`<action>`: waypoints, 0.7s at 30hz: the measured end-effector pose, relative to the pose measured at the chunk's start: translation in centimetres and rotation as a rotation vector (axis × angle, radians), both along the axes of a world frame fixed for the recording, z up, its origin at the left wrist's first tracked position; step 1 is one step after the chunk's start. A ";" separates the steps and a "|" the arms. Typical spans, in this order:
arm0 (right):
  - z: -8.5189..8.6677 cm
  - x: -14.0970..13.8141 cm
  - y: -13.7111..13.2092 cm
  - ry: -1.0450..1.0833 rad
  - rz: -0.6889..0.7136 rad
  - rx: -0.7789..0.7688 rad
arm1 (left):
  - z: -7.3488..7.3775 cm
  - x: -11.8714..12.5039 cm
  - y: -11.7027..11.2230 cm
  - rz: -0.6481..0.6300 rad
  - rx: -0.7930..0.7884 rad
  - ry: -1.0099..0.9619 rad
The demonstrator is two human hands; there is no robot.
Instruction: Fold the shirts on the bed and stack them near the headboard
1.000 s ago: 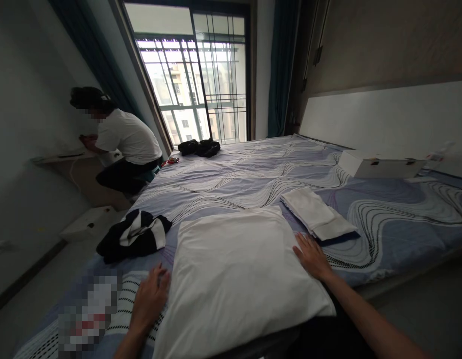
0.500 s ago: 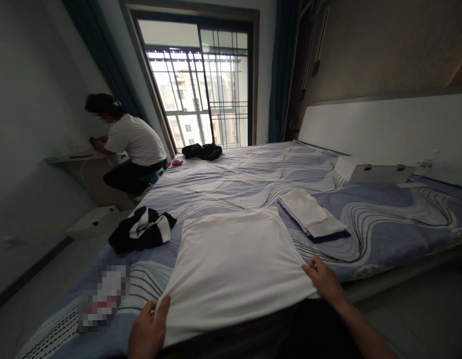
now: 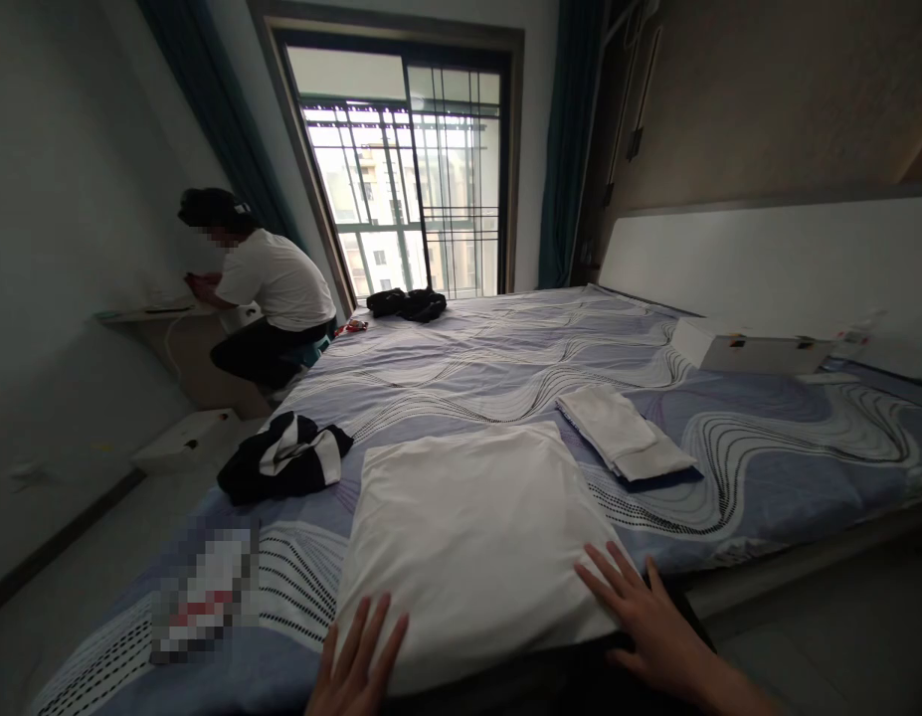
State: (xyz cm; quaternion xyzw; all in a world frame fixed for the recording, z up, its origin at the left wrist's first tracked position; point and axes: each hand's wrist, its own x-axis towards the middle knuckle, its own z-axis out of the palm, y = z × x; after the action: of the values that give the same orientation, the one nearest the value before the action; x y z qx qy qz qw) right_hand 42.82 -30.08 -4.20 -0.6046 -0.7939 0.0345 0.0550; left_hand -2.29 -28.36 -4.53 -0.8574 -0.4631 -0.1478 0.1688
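Note:
A white piece of fabric (image 3: 475,537), perhaps a folded shirt, is spread in a rough square at the bed's near edge. Flat on its near left corner rests my left hand (image 3: 360,661), fingers extended and slightly apart. My right hand (image 3: 646,617) lies over the near right edge with its fingers spread, palm down. Neither hand grips the cloth. To the right is a folded stack of white and dark blue cloth (image 3: 625,433). A bunched black and white garment (image 3: 285,457) sits to the left, with a blurred-out item (image 3: 207,597) nearer to me.
The bed (image 3: 497,368) has a blue-grey, wave-patterned sheet. A white box (image 3: 751,346) and a clear bottle stand by the headboard (image 3: 774,249). Black items (image 3: 407,303) lie at the far edge. A person (image 3: 274,283) sits at a small desk on the left, above another white box (image 3: 184,443).
Both hands have let go of the fabric's near corners and now lie flat on it with fingers spread. The left hand has moved right. The fabric's near edge has slackened.

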 end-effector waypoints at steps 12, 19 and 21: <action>-4.5 -0.2 1.1 -0.116 -0.107 0.278 | -3.4 1.0 1.3 0.110 0.168 0.072; -3.3 -3.1 -0.2 -0.068 -0.077 0.342 | -4.0 1.9 1.3 0.196 0.151 0.053; -3.7 -5.4 -0.3 -0.040 -0.023 0.367 | -4.0 1.7 1.3 0.173 0.128 0.051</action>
State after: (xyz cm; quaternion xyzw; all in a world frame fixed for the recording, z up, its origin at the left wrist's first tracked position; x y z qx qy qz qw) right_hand 37.45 -30.37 -7.90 -0.5940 -0.7808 -0.1239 0.1489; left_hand -0.58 -27.10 -8.53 -0.8051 -0.5208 -0.1401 0.2469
